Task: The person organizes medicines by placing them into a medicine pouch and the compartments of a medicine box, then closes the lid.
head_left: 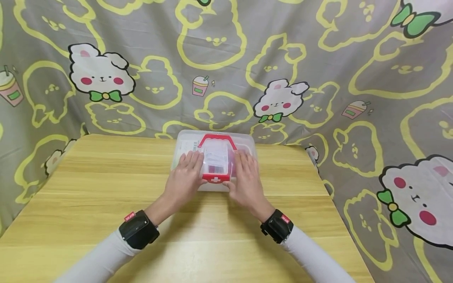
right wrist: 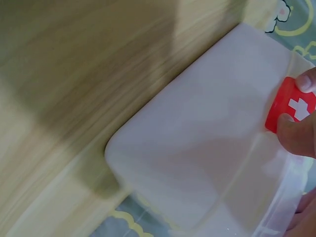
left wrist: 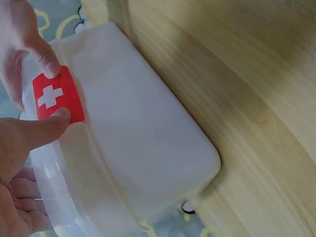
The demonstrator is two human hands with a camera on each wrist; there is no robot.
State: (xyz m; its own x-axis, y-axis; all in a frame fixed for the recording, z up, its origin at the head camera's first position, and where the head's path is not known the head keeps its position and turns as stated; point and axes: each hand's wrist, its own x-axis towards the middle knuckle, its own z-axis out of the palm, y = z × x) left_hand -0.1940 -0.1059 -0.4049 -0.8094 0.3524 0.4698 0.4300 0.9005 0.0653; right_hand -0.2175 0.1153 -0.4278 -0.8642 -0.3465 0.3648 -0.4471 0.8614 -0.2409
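Observation:
A translucent white first-aid box (head_left: 185,137) stands on the table, its lid closed. On the lid is a red handle (head_left: 216,136), and at the front a red latch (left wrist: 74,101) bears a white cross. My left hand (head_left: 184,177) holds the lid's front left, fingers over the top and thumb on the latch. From the other side my right hand (head_left: 249,181) does likewise, its thumb at the latch's right end. Printed white packaging (head_left: 216,155) shows through the clear lid between the hands. The box's smooth front wall (right wrist: 197,123) faces me.
The box stands near the back of a wood-grain table (head_left: 106,177). Behind and beside the table hangs a grey curtain (head_left: 226,78) with yellow outlines and white cartoon animals. Each wrist wears a black strapped device, the left device (head_left: 139,230) and the right device (head_left: 277,226).

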